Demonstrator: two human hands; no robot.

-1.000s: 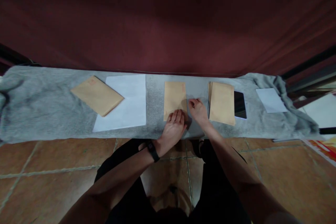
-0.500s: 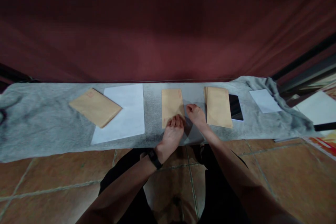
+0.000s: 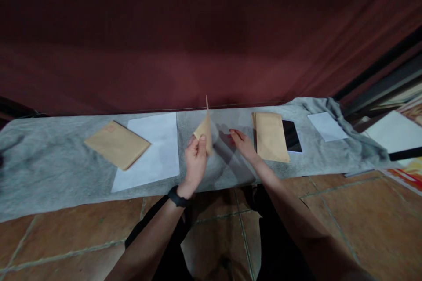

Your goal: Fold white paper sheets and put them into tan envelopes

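My left hand [image 3: 197,153] pinches a brown paper envelope [image 3: 207,129] between thumb and fingers. The envelope is lifted off the cloth and turned nearly edge-on to me, with its flap side bent outward. My right hand [image 3: 241,142] hovers over the grey cloth to the right, fingers stretched out and apart, holding nothing. Just right of that hand lies a stack of brown envelopes [image 3: 272,136]. Farther left, another stack of brown envelopes [image 3: 117,145] rests at a slant, partly on a large white sheet [image 3: 158,153].
A dark-screened phone or tablet [image 3: 292,136] lies partly under the right stack. Beyond it is a smaller white paper [image 3: 327,126]. The grey cloth [image 3: 49,162] covers a long narrow surface against a dark red backdrop [image 3: 198,52]. Tiled floor [image 3: 79,232] shows below.
The left hand has picked up the brown envelope from the cloth, moved it slightly left and turned it on edge. The fingers of the right hand have opened.
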